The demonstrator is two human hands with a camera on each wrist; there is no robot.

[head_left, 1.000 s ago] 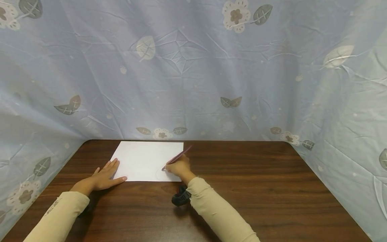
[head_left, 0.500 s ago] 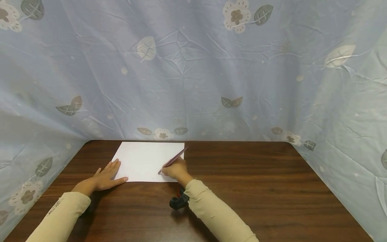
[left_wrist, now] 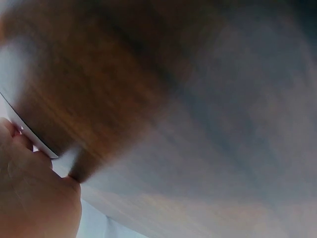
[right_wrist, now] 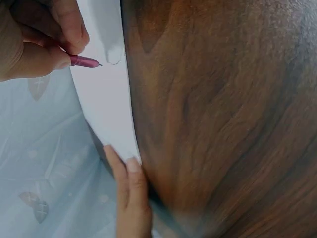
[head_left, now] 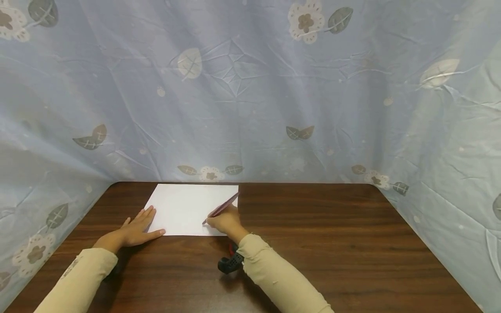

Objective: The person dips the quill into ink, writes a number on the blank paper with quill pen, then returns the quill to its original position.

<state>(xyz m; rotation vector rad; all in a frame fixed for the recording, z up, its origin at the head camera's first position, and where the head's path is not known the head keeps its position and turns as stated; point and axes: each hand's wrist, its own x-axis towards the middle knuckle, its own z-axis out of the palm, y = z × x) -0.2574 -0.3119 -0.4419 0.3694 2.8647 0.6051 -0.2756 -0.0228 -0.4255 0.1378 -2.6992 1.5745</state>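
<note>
A white sheet of paper [head_left: 184, 206] lies along the far edge of the brown table. My left hand [head_left: 135, 229] rests flat on its left edge, fingers spread and nearly straight; in the left wrist view only part of that hand [left_wrist: 39, 196] shows. Near the sheet's lower right, my right hand [head_left: 228, 220] pinches a slim maroon pen [head_left: 224, 205], which leans up to the right. In the right wrist view the pen's point [right_wrist: 99, 65] is at the paper [right_wrist: 103, 101], beside a thin curved line [right_wrist: 115, 63]. My right hand covers the sheet's lower right corner.
The wood-grain table [head_left: 332, 243] extends to the right of the sheet. A black strapped wrist device [head_left: 230, 263] hangs under my right forearm. Behind and at both sides, a pale blue curtain [head_left: 254, 95] with leaf and flower prints borders the table.
My right hand has moved left across the paper with the pen, mostly in the first half second, its tip ending slightly lower. The left hand stays in place on the sheet.
</note>
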